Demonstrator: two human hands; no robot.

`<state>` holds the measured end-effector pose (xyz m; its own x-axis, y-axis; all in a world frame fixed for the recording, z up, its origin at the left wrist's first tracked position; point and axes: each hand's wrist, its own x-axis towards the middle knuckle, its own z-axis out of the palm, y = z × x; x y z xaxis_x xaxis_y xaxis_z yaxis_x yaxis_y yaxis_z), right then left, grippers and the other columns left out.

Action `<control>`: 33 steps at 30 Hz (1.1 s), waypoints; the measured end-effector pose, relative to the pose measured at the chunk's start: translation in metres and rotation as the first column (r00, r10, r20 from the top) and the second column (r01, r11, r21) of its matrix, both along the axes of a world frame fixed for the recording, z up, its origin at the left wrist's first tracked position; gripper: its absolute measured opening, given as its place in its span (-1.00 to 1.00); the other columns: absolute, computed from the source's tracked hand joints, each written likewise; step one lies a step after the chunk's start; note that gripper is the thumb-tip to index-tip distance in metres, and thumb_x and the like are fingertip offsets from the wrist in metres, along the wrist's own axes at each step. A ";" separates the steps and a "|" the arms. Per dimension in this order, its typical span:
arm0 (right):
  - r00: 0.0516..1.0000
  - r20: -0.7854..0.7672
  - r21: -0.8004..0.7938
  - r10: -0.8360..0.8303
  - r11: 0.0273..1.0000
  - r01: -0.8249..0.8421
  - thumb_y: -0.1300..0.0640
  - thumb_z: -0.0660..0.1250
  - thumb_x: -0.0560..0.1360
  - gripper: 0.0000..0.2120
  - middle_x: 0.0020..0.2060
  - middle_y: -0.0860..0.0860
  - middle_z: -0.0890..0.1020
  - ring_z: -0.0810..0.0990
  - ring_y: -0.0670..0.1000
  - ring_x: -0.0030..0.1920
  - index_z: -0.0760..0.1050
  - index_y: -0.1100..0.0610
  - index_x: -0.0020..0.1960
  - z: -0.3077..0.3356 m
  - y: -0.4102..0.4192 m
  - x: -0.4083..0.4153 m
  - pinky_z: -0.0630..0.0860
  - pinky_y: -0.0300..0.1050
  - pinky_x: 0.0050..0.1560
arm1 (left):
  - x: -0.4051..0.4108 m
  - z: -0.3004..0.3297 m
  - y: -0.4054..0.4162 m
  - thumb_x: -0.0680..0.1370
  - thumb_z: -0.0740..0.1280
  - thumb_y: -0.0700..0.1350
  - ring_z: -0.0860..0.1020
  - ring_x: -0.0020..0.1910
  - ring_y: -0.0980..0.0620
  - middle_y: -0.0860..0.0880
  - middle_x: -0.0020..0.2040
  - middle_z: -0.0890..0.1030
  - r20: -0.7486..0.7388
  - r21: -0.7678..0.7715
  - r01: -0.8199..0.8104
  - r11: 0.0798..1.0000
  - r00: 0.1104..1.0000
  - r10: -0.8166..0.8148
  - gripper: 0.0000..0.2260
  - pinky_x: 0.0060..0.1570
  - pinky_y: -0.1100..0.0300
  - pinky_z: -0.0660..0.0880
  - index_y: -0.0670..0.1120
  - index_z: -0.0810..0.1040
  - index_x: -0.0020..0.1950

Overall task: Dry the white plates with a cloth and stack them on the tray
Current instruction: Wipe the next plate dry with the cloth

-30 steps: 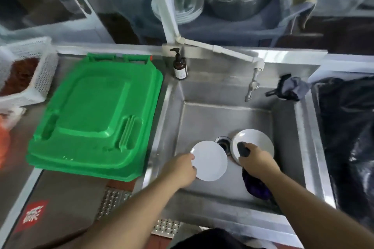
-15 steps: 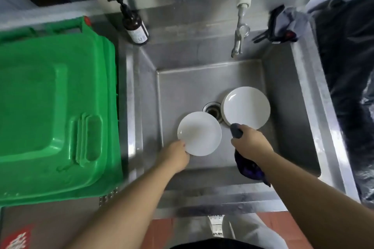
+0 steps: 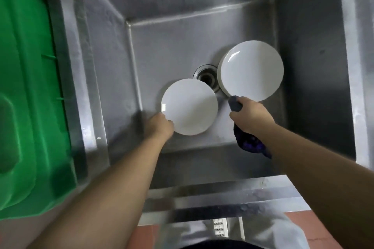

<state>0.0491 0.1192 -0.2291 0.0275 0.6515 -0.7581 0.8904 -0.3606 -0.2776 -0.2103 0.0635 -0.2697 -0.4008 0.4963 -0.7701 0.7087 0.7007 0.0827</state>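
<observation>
Over the steel sink point(image 3: 311, 50), my left hand point(image 3: 159, 126) still pinches the round white plate point(image 3: 190, 107); my right hand point(image 3: 252, 115) still grips the dark blue cloth point(image 3: 250, 143), now off the second white plate point(image 3: 251, 70).

Two white plates show, one plate point(image 3: 190, 107) at centre frame and another plate point(image 3: 251, 70) to its upper right. There is one dark cloth point(image 3: 249, 143), one green tray point(image 3: 26, 87) at the left and one sink point(image 3: 311, 66).

1. The sink point(image 3: 212, 14) is showing as brushed grey metal, dull in the basin and catching streaks of light along its near rim
2. The two white plates, left plate point(image 3: 190, 107) and right plate point(image 3: 251, 70), are looking smooth and glossy, each carrying a small bright glint
3. The dark blue cloth point(image 3: 251, 143) is looking soft and matt
4. The green tray point(image 3: 26, 95) at the left is appearing as moulded plastic with a slight sheen
5. The drain point(image 3: 206, 76) is gleaming as a shiny metal ring
</observation>
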 end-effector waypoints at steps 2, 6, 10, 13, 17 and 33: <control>1.000 -0.003 0.011 0.016 1.000 -0.016 0.07 0.26 0.58 -0.70 -0.21 -0.02 0.52 0.54 0.12 -0.14 0.47 0.10 0.29 -0.011 0.001 -0.002 0.44 -0.02 -0.14 | -0.004 -0.015 0.003 0.55 0.26 -0.14 0.64 0.07 -0.25 -0.20 0.13 0.66 -0.028 0.015 -0.074 0.997 0.997 0.075 -0.75 -0.02 0.04 0.60 -0.19 0.59 0.16; 0.996 0.004 0.026 0.093 0.995 -0.093 0.09 0.28 0.56 -0.62 -0.13 0.03 0.59 0.58 0.15 -0.10 0.45 0.09 0.37 -0.022 0.002 -0.010 0.55 0.02 -0.13 | -0.011 -0.035 0.006 0.56 0.26 -0.14 0.65 0.02 -0.25 -0.19 0.08 0.68 -0.038 0.048 -0.214 0.976 0.976 0.216 -0.77 -0.08 0.06 0.60 -0.19 0.62 0.11; 0.997 -0.013 0.018 0.071 0.997 -0.070 0.10 0.29 0.54 -0.63 -0.19 0.00 0.57 0.56 0.10 -0.17 0.46 0.09 0.34 -0.028 0.001 -0.014 0.48 -0.04 -0.24 | -0.009 -0.036 0.008 0.60 0.32 -0.05 0.64 -0.02 -0.21 -0.11 0.00 0.68 0.042 0.103 -0.412 0.905 0.911 0.410 -0.79 -0.01 0.00 0.64 -0.14 0.65 0.11; 0.998 -0.019 0.034 0.056 0.998 -0.056 0.12 0.30 0.53 -0.71 -0.24 -0.05 0.52 0.52 0.07 -0.21 0.48 0.07 0.24 -0.029 -0.002 -0.014 0.39 -0.09 -0.31 | -0.012 -0.043 0.005 0.61 0.38 -0.06 0.56 -0.06 -0.13 -0.06 -0.01 0.58 0.116 0.103 -0.554 0.826 0.832 0.543 -0.82 -0.10 0.09 0.50 -0.09 0.62 0.16; 0.998 0.005 0.010 0.061 0.998 -0.061 0.14 0.29 0.50 -0.87 -0.25 -0.06 0.49 0.53 0.12 -0.17 0.39 0.03 0.04 -0.029 -0.007 -0.018 0.48 -0.03 -0.24 | -0.015 -0.049 0.002 0.62 0.38 -0.10 0.53 -0.06 -0.08 -0.04 0.00 0.56 0.166 0.098 -0.614 0.783 0.786 0.596 -0.83 -0.09 0.15 0.44 -0.08 0.59 0.19; 0.998 0.053 -0.051 0.044 0.998 -0.042 0.10 0.29 0.51 -0.65 -0.18 0.04 0.58 0.55 0.07 -0.22 0.45 0.05 0.30 -0.006 -0.028 -0.024 0.43 -0.07 -0.32 | -0.030 -0.030 -0.005 0.61 0.35 -0.18 0.63 0.01 -0.09 -0.03 0.01 0.60 0.299 -0.030 -0.715 0.698 0.660 0.689 -0.82 0.16 -0.10 0.64 0.00 0.51 0.19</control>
<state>0.0248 0.0914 -0.2353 0.0423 0.6142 -0.7880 0.9187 -0.3339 -0.2109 -0.2405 0.0581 -0.3001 -0.4431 0.2197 -0.8691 -0.0519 0.9616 0.2696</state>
